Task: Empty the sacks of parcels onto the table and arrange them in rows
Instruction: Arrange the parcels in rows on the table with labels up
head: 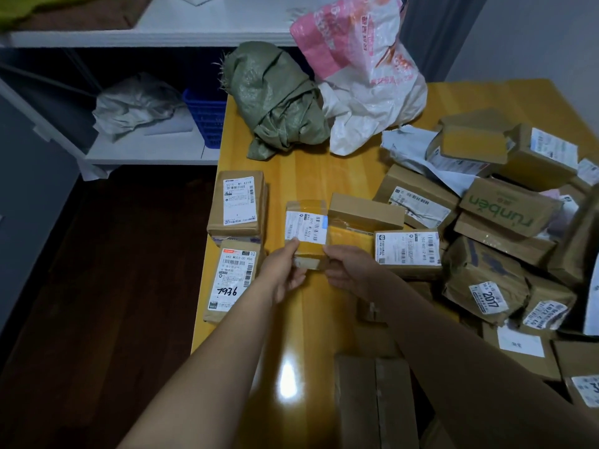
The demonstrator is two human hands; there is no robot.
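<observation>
A small brown parcel (pixel 306 228) with a white label is held just above the yellow table (pixel 291 176). My left hand (pixel 285 273) grips its near left corner and my right hand (pixel 346 267) grips its near right side. Two labelled parcels lie in a column along the table's left edge: one (pixel 238 204) farther away and one marked 7936 (pixel 231 280) nearer. A heap of brown parcels (pixel 492 228) covers the right side. A crumpled green sack (pixel 275 98) and a white and pink sack (pixel 366 72) lie at the far edge.
A flat brown box (pixel 372 400) lies at the table's near edge. Left of the table the dark floor (pixel 97 286) drops away. White shelves (pixel 146 147) stand behind, with a grey bag (pixel 136 105) and a blue basket (pixel 205 118).
</observation>
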